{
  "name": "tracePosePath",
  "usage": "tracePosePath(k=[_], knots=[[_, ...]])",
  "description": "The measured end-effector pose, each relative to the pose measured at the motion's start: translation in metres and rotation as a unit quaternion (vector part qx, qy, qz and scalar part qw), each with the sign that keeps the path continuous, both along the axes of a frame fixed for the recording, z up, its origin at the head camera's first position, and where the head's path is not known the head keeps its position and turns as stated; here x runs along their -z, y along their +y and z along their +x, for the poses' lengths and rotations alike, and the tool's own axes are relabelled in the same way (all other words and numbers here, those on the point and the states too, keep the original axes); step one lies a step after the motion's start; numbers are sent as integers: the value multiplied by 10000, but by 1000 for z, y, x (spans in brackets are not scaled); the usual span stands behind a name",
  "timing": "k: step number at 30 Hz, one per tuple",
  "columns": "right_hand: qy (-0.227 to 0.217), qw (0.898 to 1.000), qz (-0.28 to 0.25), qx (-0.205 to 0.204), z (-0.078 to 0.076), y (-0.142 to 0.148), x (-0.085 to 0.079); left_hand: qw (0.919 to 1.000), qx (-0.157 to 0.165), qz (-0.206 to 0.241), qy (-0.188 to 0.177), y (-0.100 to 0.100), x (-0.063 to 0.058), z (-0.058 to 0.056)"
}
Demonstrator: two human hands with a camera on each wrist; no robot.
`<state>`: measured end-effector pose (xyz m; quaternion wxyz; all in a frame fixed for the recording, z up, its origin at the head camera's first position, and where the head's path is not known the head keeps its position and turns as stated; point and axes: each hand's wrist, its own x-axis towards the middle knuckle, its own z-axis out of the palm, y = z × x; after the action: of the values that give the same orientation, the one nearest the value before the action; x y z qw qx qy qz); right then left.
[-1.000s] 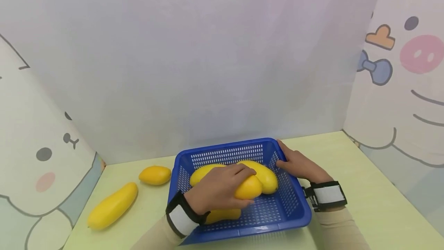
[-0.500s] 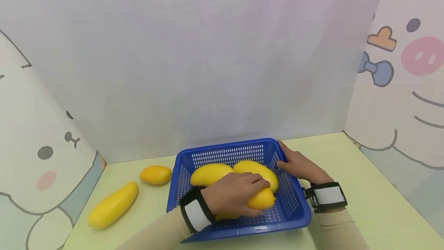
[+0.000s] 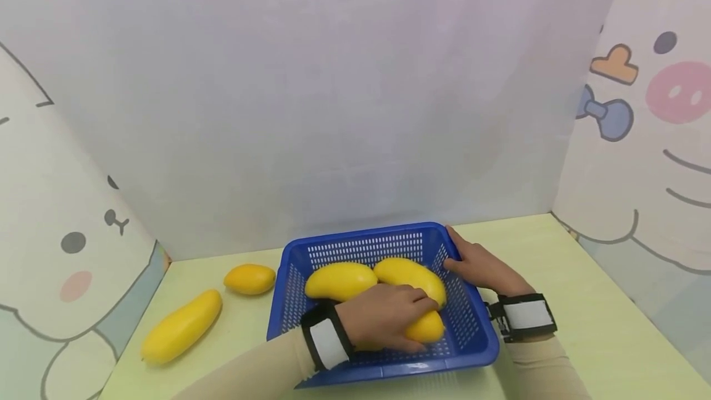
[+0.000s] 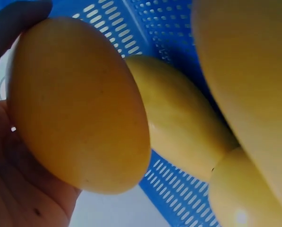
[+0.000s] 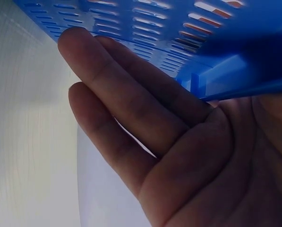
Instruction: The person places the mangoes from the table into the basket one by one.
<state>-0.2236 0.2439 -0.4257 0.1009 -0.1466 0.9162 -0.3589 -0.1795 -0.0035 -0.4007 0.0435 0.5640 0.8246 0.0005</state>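
Observation:
A blue slotted plastic basket stands on the table. Inside it, my left hand grips a small orange-yellow mango from above; the left wrist view shows that mango against the palm, fingers around it. Behind the hand lie a yellow mango on the left and another yellow mango on the right. A further yellow fruit is mostly hidden beneath the left wrist. My right hand holds the basket's right rim, thumb inside, with its fingers along the outer wall.
Left of the basket, a long yellow mango and a smaller orange-yellow mango lie on the pale yellow table. A white cloth wall rises behind, and cartoon-printed panels flank both sides.
My left hand has moved right and slightly lower in the basket with the small mango, uncovering more of the mangoes behind. The right hand stays on the rim.

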Motion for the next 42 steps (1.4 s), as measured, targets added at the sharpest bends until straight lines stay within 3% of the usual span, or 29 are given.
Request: tracePosePath(k=[8,28,42], knots=[[104,9999,46,-17,0,-1,2,9998,203,36,16,1,11,-2],[196,9997,129,-44,-1,0,2,9986,435,-209,-220,4,22,-7],[31,10000,59,9,-1,0,1,9976,621,-302,-66,8,27,-6]])
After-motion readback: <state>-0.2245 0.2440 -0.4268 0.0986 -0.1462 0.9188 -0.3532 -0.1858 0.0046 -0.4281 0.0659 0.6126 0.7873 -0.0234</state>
